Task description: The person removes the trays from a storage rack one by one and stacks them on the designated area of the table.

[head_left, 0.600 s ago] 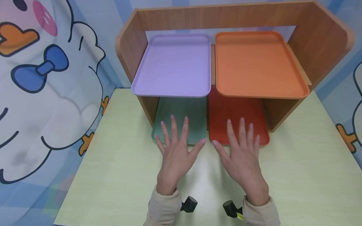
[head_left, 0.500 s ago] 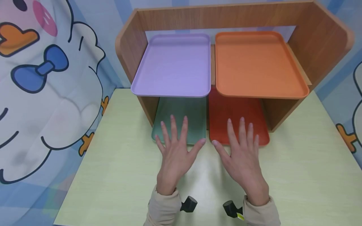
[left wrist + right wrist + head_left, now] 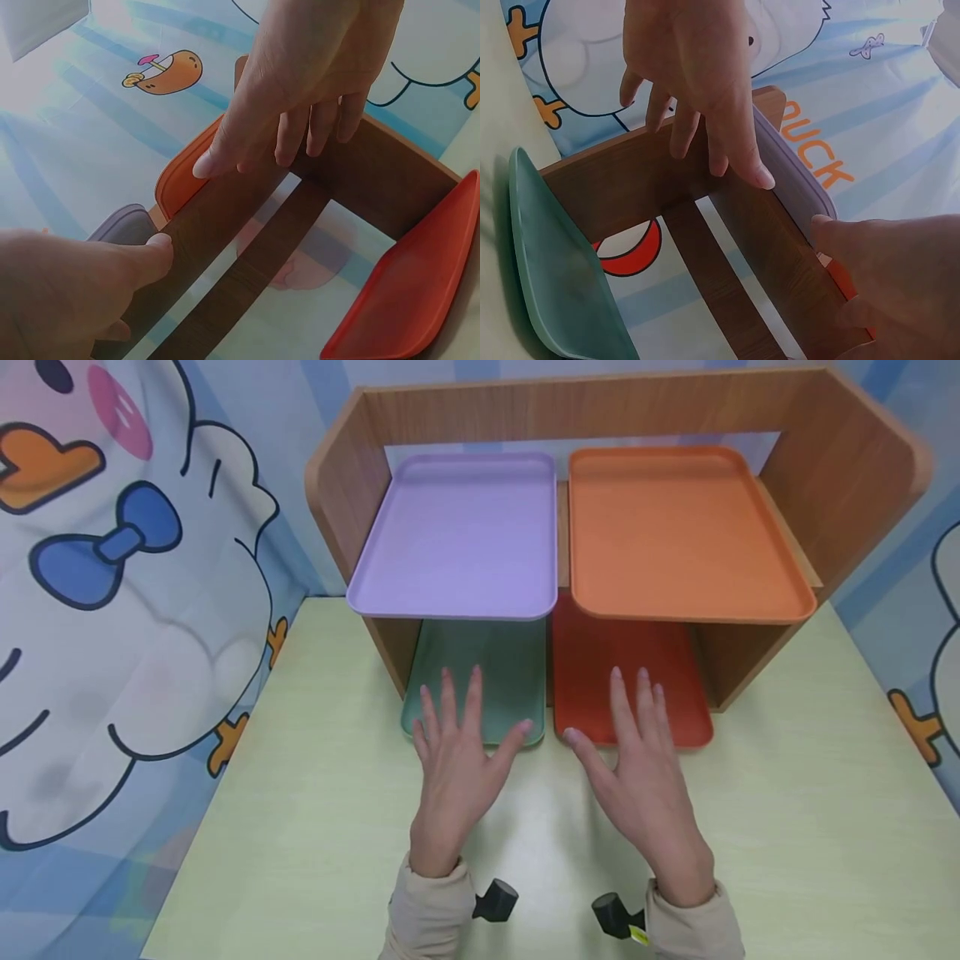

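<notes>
My left hand (image 3: 459, 777) hovers palm down, fingers straight and spread, over the front edge of the green tray (image 3: 487, 677). My right hand (image 3: 645, 785) is held likewise above the front of the red tray (image 3: 622, 652), its fingers straight and closer together, thumb out. Neither hand holds anything. In the left wrist view a hand (image 3: 82, 289) enters from the lower left, and the other hand (image 3: 315, 60) hangs from the top. The right wrist view has a hand (image 3: 907, 277) at the lower right and another (image 3: 694, 67) at the top.
A wooden shelf (image 3: 585, 410) stands at the back, with a purple tray (image 3: 461, 535) and an orange tray (image 3: 682, 535) on its upper level. Each wrist carries a small black device. Cartoon-printed cloth (image 3: 180, 635) surrounds the pale table (image 3: 300, 827).
The left hand has shifted slightly left, its fingers less widely spread. The right hand's fingers have drawn closer together. The head view has moved very slightly.
</notes>
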`<state>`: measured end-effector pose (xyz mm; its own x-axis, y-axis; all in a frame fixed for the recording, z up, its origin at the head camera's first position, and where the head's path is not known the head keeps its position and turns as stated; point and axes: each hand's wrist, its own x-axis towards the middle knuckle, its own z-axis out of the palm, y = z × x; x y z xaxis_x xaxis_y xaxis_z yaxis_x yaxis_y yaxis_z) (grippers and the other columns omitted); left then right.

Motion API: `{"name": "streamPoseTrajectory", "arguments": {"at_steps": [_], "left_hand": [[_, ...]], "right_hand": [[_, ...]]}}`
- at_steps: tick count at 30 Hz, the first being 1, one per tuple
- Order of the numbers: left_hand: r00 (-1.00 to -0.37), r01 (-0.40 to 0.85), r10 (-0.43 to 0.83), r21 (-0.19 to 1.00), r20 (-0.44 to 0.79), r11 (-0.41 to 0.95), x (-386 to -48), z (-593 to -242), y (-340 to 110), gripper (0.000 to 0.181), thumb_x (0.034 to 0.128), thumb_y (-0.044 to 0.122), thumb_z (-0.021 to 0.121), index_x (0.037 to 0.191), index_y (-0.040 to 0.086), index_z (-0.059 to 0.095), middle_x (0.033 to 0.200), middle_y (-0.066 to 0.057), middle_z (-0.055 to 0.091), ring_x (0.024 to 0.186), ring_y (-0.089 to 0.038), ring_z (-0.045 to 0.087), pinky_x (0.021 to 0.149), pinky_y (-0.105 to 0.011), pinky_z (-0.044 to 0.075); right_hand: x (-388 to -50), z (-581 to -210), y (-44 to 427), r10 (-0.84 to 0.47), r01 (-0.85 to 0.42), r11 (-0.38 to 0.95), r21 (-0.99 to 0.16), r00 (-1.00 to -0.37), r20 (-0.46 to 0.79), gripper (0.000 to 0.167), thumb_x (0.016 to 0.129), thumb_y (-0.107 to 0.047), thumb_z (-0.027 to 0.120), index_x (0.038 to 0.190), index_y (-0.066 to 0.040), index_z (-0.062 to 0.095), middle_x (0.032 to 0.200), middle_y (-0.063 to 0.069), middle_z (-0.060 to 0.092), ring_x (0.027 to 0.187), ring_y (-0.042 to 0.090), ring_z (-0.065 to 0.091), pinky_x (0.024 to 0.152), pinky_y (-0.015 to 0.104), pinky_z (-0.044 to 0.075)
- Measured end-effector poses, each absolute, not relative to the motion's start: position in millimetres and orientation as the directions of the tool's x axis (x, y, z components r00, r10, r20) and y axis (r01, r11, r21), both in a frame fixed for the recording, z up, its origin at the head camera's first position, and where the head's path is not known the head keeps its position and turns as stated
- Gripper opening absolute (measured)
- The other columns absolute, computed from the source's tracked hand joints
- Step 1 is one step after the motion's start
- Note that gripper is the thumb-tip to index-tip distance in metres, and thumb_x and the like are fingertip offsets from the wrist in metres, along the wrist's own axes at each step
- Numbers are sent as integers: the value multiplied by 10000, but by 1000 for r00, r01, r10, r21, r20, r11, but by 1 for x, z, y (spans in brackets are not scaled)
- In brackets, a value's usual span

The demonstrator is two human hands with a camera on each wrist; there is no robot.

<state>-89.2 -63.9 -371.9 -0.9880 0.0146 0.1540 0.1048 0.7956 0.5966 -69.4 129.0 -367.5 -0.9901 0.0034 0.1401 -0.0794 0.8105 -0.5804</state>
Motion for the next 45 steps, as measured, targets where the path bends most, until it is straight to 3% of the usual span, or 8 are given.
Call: {"name": "streamPoseTrajectory", "arguments": {"at_steps": [6, 17, 27, 36, 45], "left_hand": [[-978, 122, -13, 628, 207, 769, -93, -374, -68, 818, 884, 598, 541, 1526, 204, 224, 1575, -177, 183, 1441, -454, 99, 1114, -674, 150], [-940, 200, -62, 691, 335, 695, -100, -376, -76, 726, 906, 465, 602, 1465, 78, 346, 1463, -194, 379, 1356, -365, 349, 1077, -580, 337], [-931, 200, -133, 778, 341, 596, -108, -379, -84, 659, 934, 394, 587, 1444, 48, 352, 1439, -141, 414, 1329, -303, 398, 1092, -491, 366], [-907, 189, -221, 816, 358, 546, -117, -380, -96, 622, 944, 340, 582, 1433, 28, 357, 1419, -145, 436, 1312, -288, 418, 1089, -467, 366], [-875, 143, -331, 842, 353, 521, -134, -380, -116, 620, 946, 322, 582, 1425, 3, 352, 1373, -197, 429, 1289, -304, 423, 1051, -483, 400]], "right_hand": [[-70, -364, 132, 5, -79, 756, -649, -992, 127, 864, 907, -577, 512, 1541, -254, 22, 1621, 71, 23, 1477, 351, 56, 1030, 711, 281], [-74, -359, 143, 57, -108, 626, -772, -981, 184, 765, 952, -441, 527, 1538, -282, 62, 1613, -10, 125, 1464, 286, 181, 1105, 603, 289], [-78, -358, 145, 161, -115, 500, -858, -962, 223, 695, 955, -392, 545, 1517, -348, 138, 1566, -53, 275, 1427, 175, 303, 1087, 472, 376], [-80, -357, 146, 206, -143, 418, -897, -947, 247, 657, 961, -334, 555, 1508, -334, 191, 1523, -74, 354, 1389, 103, 364, 1103, 355, 366], [-85, -355, 150, 233, -181, 338, -924, -935, 269, 617, 973, -285, 542, 1500, -319, 224, 1499, -57, 401, 1371, 126, 400, 1105, 269, 360]]}}
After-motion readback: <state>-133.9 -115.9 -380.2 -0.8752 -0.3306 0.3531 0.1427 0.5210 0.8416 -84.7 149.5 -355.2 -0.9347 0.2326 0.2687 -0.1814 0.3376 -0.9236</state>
